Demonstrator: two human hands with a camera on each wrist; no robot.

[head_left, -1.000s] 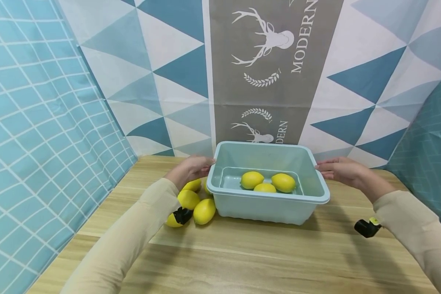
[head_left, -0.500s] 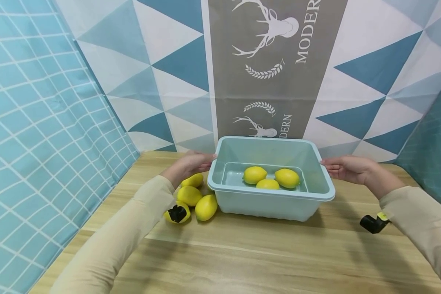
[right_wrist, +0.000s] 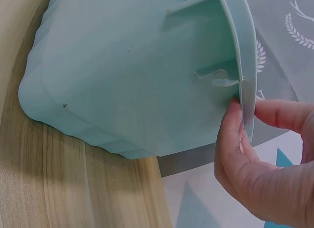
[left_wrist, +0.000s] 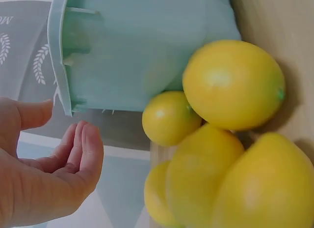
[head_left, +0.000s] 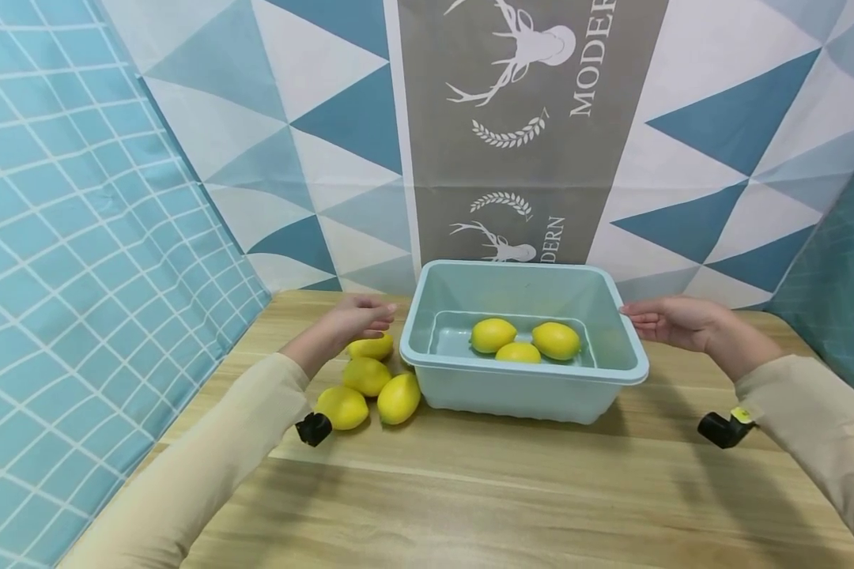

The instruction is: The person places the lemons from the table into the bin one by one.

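Note:
A light blue plastic basin (head_left: 512, 387) stands on the table with three yellow lemons inside, one of them the front lemon (head_left: 518, 352). My right hand (head_left: 676, 320) pinches the basin's right rim (right_wrist: 248, 85), thumb on one side and fingers under the lip. My left hand (head_left: 352, 320) is apart from the basin's left rim, relaxed, thumb and fingers spread with nothing between them. Below and beside it lie several loose lemons, among them a lemon (head_left: 399, 398) close against the basin's left side. In the left wrist view the nearest lemon (left_wrist: 233, 84) overlaps the basin wall.
The wooden table (head_left: 498, 490) runs up to a patterned backdrop (head_left: 349, 134) close behind the basin. A blue tiled sheet (head_left: 64, 276) hangs along the left, and a teal sheet (head_left: 833, 237) along the right. Small black wrist cameras sit on both sleeves.
My left hand has let go of the basin's left rim and moved a little to the left. The right hand keeps its pinch on the right rim; the basin stays in place.

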